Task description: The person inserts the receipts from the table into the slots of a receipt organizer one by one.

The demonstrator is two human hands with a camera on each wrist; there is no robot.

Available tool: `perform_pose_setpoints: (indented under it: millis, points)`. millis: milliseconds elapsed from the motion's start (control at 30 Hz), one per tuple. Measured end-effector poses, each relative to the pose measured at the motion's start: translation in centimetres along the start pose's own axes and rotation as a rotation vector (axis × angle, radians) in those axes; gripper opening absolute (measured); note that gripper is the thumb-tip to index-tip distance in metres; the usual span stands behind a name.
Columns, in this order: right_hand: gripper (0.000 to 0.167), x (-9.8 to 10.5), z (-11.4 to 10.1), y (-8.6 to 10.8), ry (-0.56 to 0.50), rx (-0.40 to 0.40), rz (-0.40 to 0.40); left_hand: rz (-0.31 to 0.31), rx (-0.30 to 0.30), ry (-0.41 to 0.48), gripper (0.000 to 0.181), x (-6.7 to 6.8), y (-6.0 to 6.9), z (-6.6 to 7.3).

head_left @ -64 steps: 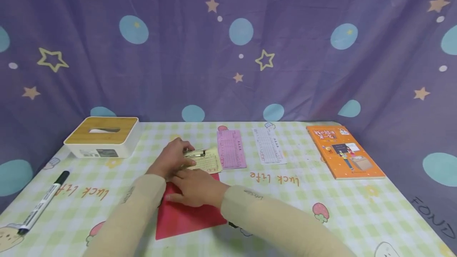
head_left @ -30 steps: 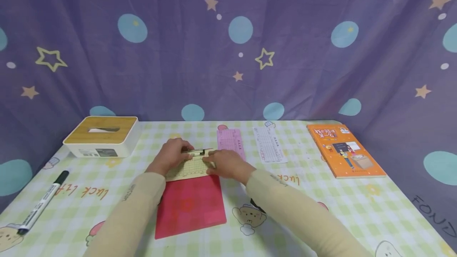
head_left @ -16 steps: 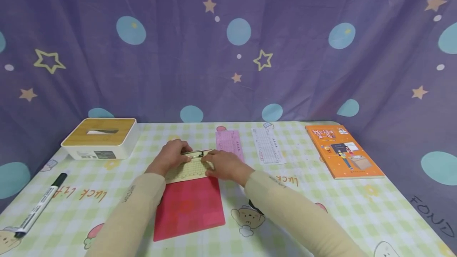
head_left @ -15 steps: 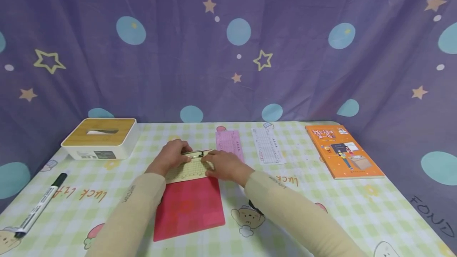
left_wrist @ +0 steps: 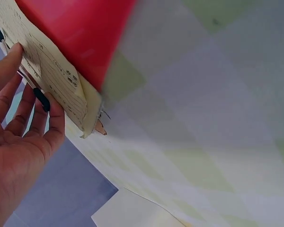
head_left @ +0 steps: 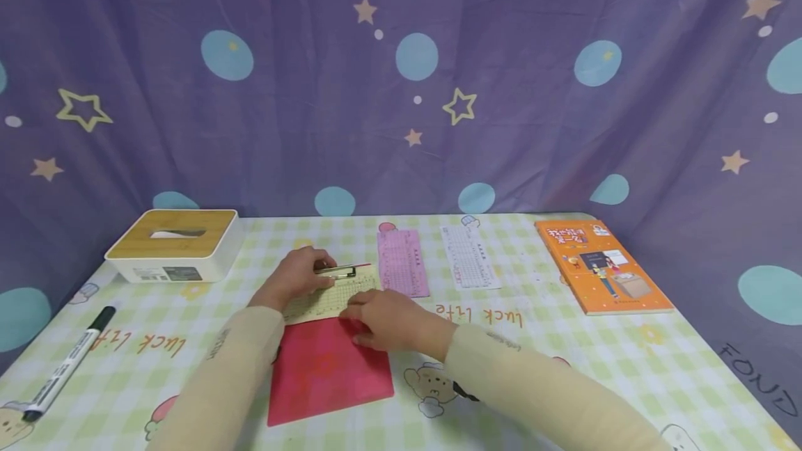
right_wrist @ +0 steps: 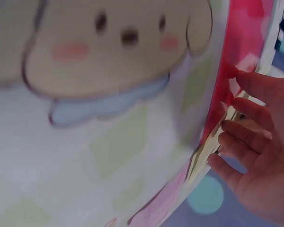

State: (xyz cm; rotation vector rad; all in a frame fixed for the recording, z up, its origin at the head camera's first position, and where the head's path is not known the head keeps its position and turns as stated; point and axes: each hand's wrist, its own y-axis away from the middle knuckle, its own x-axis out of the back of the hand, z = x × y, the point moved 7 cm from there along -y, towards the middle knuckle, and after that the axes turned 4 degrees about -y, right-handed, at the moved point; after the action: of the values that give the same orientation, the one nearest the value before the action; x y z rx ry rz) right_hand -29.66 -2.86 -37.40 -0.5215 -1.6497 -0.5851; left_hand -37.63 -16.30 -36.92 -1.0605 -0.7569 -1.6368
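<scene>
A red clipboard (head_left: 328, 367) lies on the checked tablecloth. Across its far end, beneath the metal clip (head_left: 341, 272), is a yellow printed slip (head_left: 322, 303). My left hand (head_left: 294, 275) grips the clip; in the left wrist view its thumb presses by the paper while the fingers curl behind the clip's black-tipped wire. My right hand (head_left: 395, 322) rests with relaxed, spread fingers on the slip's near edge and the red board. From the right wrist view, that hand's fingertips touch the board and paper edge, pinching nothing.
Beyond the right hand lie a pink printed slip (head_left: 401, 263) and a white printed slip (head_left: 468, 256). An orange book (head_left: 604, 266) is at the right. On the left stand a tissue box (head_left: 172, 242) and, nearer, a black-capped marker (head_left: 69, 364).
The yellow slip, earlier off to the right, now lies squarely across the clipboard. My right hand has moved from beside the clip toward me, to the slip's near edge. The left hand stays at the clip.
</scene>
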Motion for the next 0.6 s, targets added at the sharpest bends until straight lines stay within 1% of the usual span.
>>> perform_pose_setpoints:
  millis: [100, 233, 433, 600]
  points:
    - [0.050, -0.4, -0.9, 0.5, 0.009, -0.001, -0.038, -0.018, -0.013, 0.010, 0.029, 0.0, 0.1, -0.2]
    - [0.056, -0.7, -1.4, 0.9, 0.004, -0.029, -0.076, -0.036, -0.056, 0.040, 0.036, -0.1, 0.4, -0.4]
    - [0.058, -0.8, -1.6, 1.0, -0.015, -0.041, -0.101, -0.036, -0.110, 0.056, 0.040, 0.0, 0.6, -0.4]
    - [0.059, -0.7, -1.6, 0.9, -0.038, -0.045, -0.107, -0.045, -0.127, 0.045, 0.039, 0.1, 0.7, -0.3]
